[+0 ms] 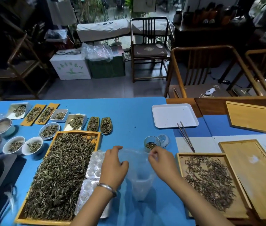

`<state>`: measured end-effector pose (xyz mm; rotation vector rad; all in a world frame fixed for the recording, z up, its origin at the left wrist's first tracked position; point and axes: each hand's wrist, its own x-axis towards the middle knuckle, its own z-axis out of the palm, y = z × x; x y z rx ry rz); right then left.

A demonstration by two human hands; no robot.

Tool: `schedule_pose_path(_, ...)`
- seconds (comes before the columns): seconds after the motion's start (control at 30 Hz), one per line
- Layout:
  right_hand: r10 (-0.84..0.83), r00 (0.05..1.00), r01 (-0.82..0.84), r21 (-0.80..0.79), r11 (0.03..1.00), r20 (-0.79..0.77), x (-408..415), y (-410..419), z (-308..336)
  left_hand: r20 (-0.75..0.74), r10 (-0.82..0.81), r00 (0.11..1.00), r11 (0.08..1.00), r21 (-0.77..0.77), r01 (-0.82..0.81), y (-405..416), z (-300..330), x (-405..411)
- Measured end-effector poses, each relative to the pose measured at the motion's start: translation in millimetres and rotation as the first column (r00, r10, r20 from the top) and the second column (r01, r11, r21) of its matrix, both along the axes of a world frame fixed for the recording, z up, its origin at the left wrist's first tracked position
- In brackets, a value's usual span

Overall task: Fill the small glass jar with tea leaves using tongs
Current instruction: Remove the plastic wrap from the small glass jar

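A small glass jar (pixel 151 143) with some tea leaves in its bottom stands on the blue table (pixel 129 115), its clear lid (pixel 163 140) lying beside it on the right. Metal tongs (pixel 185 136) lie untouched to the right of the jar, their tips resting on a white tray (pixel 174 115). My left hand (pixel 114 165) and my right hand (pixel 161 159) each pinch the top edge of a clear plastic bag (pixel 138 173) in front of the jar. A wooden tray of loose tea leaves (pixel 209 180) lies just right of my right hand.
A large wooden tray heaped with tea (pixel 60 173) lies on the left, with clear plastic blister trays (pixel 94 163) beside it. Several small dishes and scoops of tea (pixel 49 130) line the far left. Empty wooden trays (pixel 256 118) sit on the right. Chairs stand beyond the table.
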<state>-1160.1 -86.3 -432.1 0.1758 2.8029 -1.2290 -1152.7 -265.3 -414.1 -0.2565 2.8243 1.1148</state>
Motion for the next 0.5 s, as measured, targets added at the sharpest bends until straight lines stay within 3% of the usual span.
schedule_pose_path(0.2,-0.081,0.996,0.083,-0.047,0.995,0.047,-6,18,-4,-0.045,0.011,0.999,1.0,0.027,-0.01,-18,4,4)
schedule_pose_path(0.33,-0.013,0.988,0.067,-0.351,0.934,0.155,-7,19,-5,-0.058,0.015,0.998,1.0,0.023,-0.014,-18,8,2)
schedule_pose_path(0.4,-0.054,0.982,0.134,-0.467,0.874,0.18,-10,30,-14,-0.058,0.027,0.998,0.999,0.02,-0.026,-18,11,-2)
schedule_pose_path(0.5,-0.152,0.979,0.192,-0.345,0.919,0.139,-17,52,-41,-0.035,0.038,0.999,0.999,-0.013,-0.038,-17,14,-10)
